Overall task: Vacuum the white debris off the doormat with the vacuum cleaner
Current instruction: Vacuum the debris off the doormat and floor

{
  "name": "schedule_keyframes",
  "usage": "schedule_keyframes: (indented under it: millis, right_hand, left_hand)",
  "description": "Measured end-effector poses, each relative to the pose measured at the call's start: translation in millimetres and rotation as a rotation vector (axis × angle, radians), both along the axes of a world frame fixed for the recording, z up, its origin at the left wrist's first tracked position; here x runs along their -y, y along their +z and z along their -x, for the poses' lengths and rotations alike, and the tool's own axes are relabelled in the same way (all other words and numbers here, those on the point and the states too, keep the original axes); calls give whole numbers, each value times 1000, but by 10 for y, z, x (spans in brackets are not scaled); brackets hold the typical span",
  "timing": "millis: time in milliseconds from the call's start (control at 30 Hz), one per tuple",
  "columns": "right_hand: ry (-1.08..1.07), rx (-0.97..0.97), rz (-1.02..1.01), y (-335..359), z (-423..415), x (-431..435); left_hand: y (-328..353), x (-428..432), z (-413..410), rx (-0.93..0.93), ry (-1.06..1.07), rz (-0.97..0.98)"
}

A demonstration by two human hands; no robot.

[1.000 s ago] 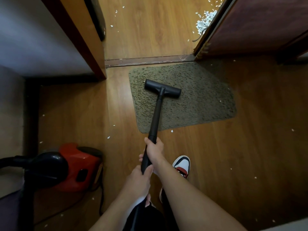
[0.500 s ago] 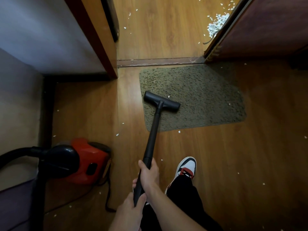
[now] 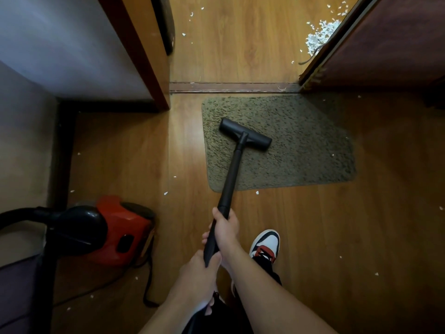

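Both hands curl firmly round the black vacuum tube (image 3: 231,174), the right hand (image 3: 226,231) further along it toward the doormat (image 3: 301,145) and the left hand (image 3: 201,273) just behind. Its flat nozzle (image 3: 245,134) rests on the doormat's left half, where the pile looks almost free of white debris but for a fleck (image 3: 333,154) near its right edge. I judge the doormat nearly done, with the right half left to pass over; the white heap (image 3: 317,39) beyond its far edge lies off it.
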State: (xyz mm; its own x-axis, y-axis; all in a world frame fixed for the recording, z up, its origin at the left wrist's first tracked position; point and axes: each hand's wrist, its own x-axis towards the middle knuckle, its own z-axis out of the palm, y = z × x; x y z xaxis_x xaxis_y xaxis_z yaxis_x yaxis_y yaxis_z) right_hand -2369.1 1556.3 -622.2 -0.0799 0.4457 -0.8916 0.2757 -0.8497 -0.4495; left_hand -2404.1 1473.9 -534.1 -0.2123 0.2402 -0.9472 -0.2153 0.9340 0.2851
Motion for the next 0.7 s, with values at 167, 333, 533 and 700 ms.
schedule_keyframes:
  millis: [167,333,533,700]
  right_hand:
    - [-30,-1,-23,-35,19,-345]
    - [-43,33,-55,-51,-43,-593]
    - [-35,41,-24,-10,-90,-401]
    - [28,29,40,77,-49,225]
  left_hand:
    - [-78,-308,15,-17,-40,-20]
    - [-139,-533,21,80,13,-39]
    - [-96,-321,-44,82,17,-32]
    - [53,247,-18,58,60,25]
